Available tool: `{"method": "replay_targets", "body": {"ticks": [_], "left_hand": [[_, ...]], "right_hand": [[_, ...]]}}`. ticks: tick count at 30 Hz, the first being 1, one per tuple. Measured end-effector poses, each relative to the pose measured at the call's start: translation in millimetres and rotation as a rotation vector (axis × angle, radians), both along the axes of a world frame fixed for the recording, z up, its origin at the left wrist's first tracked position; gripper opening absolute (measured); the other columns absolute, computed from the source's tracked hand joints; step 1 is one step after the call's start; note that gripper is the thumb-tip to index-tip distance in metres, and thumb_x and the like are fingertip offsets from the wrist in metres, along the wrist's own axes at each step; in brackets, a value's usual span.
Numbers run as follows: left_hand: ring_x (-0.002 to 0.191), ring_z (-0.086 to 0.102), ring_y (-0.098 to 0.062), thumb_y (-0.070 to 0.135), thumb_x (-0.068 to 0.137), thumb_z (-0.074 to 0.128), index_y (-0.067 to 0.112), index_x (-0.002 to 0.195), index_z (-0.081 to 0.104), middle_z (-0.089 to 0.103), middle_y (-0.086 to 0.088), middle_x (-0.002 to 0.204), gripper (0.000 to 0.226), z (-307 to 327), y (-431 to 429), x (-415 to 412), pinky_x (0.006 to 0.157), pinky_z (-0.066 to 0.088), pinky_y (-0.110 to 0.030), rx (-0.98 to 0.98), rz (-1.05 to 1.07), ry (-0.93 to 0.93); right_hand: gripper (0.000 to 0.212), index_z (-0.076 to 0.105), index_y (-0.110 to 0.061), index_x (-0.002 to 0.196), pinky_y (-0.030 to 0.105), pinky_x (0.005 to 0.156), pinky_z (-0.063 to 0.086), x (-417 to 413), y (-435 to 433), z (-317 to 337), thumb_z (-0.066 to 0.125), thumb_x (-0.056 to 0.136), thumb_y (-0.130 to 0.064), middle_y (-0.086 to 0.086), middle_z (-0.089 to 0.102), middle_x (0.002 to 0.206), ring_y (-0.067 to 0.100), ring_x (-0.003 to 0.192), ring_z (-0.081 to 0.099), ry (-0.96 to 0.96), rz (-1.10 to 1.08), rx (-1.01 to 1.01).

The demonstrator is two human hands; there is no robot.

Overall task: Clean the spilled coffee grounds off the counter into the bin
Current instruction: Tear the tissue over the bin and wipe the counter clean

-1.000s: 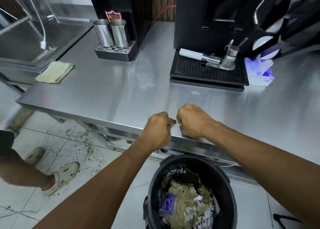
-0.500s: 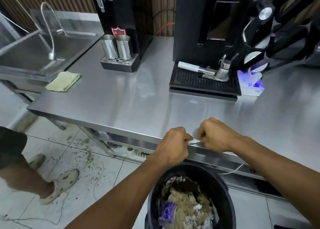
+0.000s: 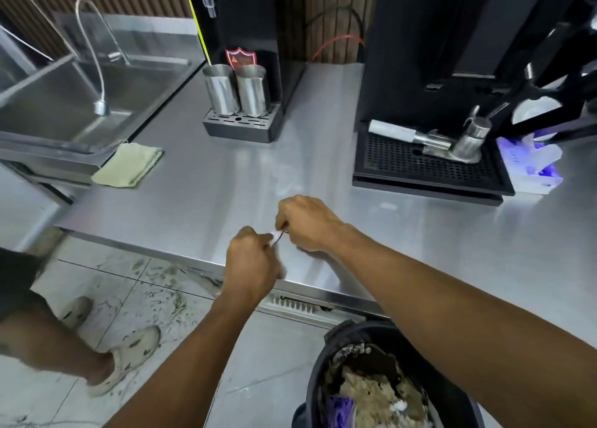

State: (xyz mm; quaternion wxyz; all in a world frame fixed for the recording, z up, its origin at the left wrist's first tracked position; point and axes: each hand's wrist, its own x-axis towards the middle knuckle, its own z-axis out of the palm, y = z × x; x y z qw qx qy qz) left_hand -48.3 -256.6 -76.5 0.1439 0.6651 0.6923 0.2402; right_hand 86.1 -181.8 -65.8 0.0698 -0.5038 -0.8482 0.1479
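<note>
both fists have slid left of the bin [image 3: 381, 379]; left hand [image 3: 250, 266] and right hand [image 3: 307, 224] pinch a white scrap [image 3: 275, 234], so grounds dropped now would hit the floor [image 3: 155, 298].

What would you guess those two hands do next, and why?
Probably carry the small white scrap, pinched between the left hand and right hand, over the counter edge to the open bin on the floor below. No grounds are visible on the steel.

A folded yellow-green cloth [image 3: 128, 165] lay at the worktop's left edge beside the sink [image 3: 64, 104]; two steel cups [image 3: 235, 90] stood near its back edge.
</note>
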Motion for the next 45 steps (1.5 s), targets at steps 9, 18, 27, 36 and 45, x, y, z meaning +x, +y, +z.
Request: {"method": "replay_targets", "body": {"ticks": [9, 18, 27, 36, 45], "left_hand": [[0.068, 0.059, -0.032, 0.004, 0.084, 0.056, 0.008, 0.093, 0.076, 0.050, -0.008, 0.079, 0.022, -2, -32, 85, 0.061, 0.045, -0.033, -0.025, -0.184, 0.018], [0.075, 0.058, -0.028, 0.001, 0.085, 0.057, 0.002, 0.098, 0.069, 0.058, -0.008, 0.083, 0.017, -4, -71, 175, 0.061, 0.044, -0.032, -0.099, -0.331, -0.058], [0.077, 0.057, -0.024, -0.005, 0.086, 0.052, 0.010, 0.107, 0.075, 0.056, -0.007, 0.079, 0.034, -4, -104, 203, 0.073, 0.052, -0.041, -0.023, -0.582, -0.008], [0.075, 0.058, -0.018, 0.016, 0.090, 0.060, 0.014, 0.080, 0.071, 0.066, -0.002, 0.079, 0.015, -17, -152, 196, 0.076, 0.049, -0.037, -0.114, -0.700, 0.056], [0.093, 0.064, -0.020, 0.003, 0.090, 0.054, 0.012, 0.100, 0.075, 0.073, -0.006, 0.103, 0.026, -29, -158, 191, 0.089, 0.052, -0.032, -0.266, -0.601, 0.025]], "right_hand": [[0.027, 0.077, -0.020, 0.092, 0.026, 0.076, 0.046, 101, -43, 9, 0.060, 0.082, -0.002, -0.008, 0.066, 0.090, 0.013, 0.094, 0.056, 0.008, -0.046, -0.097], [0.026, 0.078, -0.017, 0.092, 0.033, 0.079, 0.055, 206, -126, 3, 0.059, 0.081, -0.001, -0.001, 0.068, 0.090, 0.015, 0.085, 0.061, 0.056, -0.239, -0.104], [0.027, 0.077, -0.011, 0.092, 0.031, 0.079, 0.055, 243, -193, -2, 0.059, 0.078, 0.004, 0.005, 0.070, 0.097, 0.020, 0.091, 0.063, 0.128, -0.387, -0.088], [0.021, 0.078, -0.016, 0.095, 0.032, 0.083, 0.053, 254, -276, -27, 0.060, 0.087, -0.008, 0.001, 0.071, 0.093, 0.016, 0.084, 0.062, 0.197, -0.417, -0.112], [0.024, 0.077, -0.010, 0.101, 0.023, 0.092, 0.051, 237, -281, -41, 0.058, 0.090, -0.002, 0.006, 0.075, 0.102, 0.018, 0.092, 0.068, 0.281, -0.610, -0.246]]}}
